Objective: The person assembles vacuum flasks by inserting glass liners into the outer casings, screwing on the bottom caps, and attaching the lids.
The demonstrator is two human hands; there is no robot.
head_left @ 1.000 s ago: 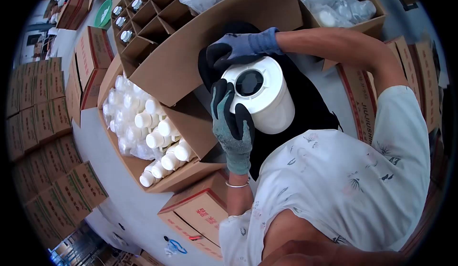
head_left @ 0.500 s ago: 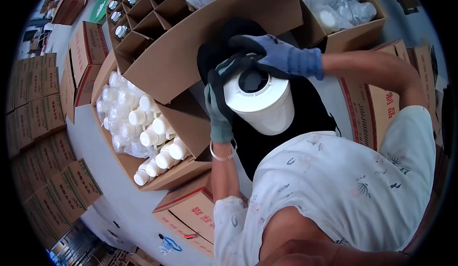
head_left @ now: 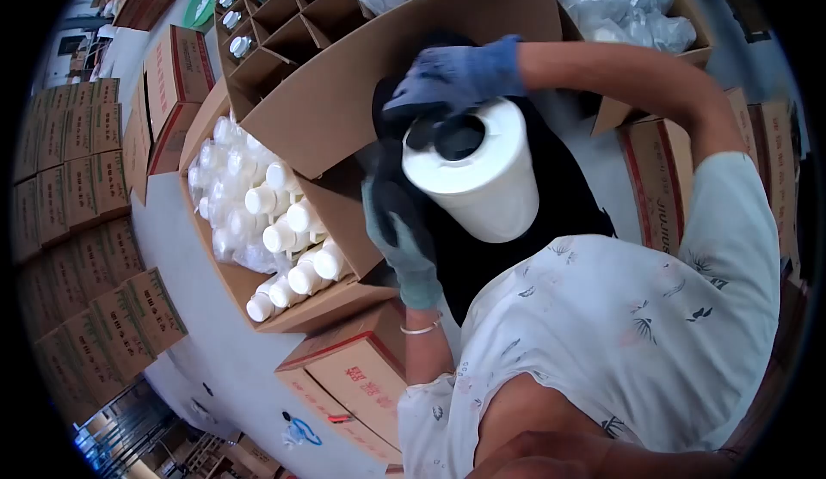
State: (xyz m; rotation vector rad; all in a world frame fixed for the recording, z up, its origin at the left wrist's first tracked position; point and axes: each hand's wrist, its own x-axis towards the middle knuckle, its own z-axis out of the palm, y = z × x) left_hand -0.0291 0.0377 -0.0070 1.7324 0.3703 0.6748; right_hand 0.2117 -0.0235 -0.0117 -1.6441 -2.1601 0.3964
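A white cylindrical container [head_left: 495, 191] with a round dark opening in its top stands tilted in my lap, against dark clothing. My right hand [head_left: 456, 75], in a blue glove with dark fingers, reaches over the container's far edge. Its bent fingertips are beside the opening, blurred, and whether they grip anything is hidden. My left hand [head_left: 404, 234], in a grey-green glove with a dark palm, is upright just left of the container. Its fingers point up and look apart, with the tips smeared; nothing shows in it.
An open carton [head_left: 301, 307] of white bottles [head_left: 280, 236] stands at left. Beyond it is a divided carton [head_left: 297, 36] with several silvery-capped bottles. Another carton [head_left: 701, 55] holds plastic-wrapped items at upper right. Closed cartons [head_left: 357, 367] stand around, and stacks [head_left: 82, 152] line the far left.
My left hand has come away from the container's top edge, down and to its left side. My right hand has shifted left and its forearm has risen. The container now shows more of its side.
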